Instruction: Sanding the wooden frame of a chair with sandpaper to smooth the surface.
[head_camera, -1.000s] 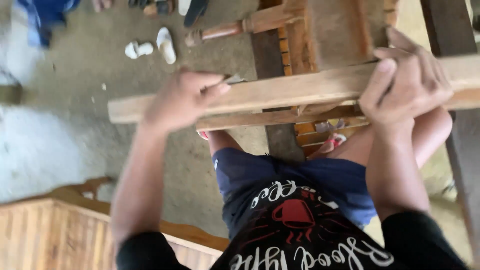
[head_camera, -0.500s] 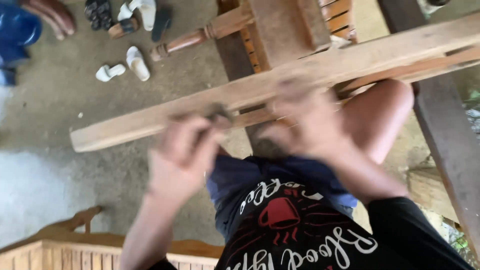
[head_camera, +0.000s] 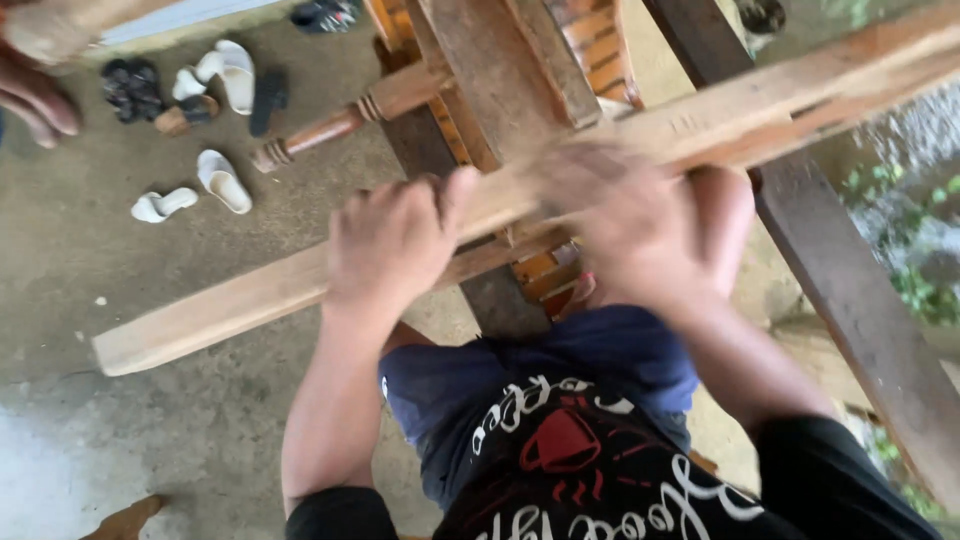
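A long pale wooden beam (head_camera: 230, 305) runs slanted across the view, from low left to upper right. My left hand (head_camera: 395, 240) rests on its middle, fingers curled over the top edge and thumb raised. My right hand (head_camera: 625, 225) is blurred; it lies on the same beam a little to the right, and whether it grips the beam or holds something small is unclear. Under the beam I see my knee (head_camera: 725, 215), blue shorts (head_camera: 560, 365) and a black printed shirt (head_camera: 600, 470).
A dark wooden post (head_camera: 850, 290) slants down the right side. Behind the beam stands a wooden furniture frame (head_camera: 500, 70) with a turned leg (head_camera: 340, 125). Several sandals (head_camera: 200, 90) lie on the concrete floor. Another person's fingers (head_camera: 30, 95) show at the top left.
Both hands have come off the beam's ends, met blurred near my lap, and now lie on the beam's middle. The view has swung, so the beam looks more slanted.
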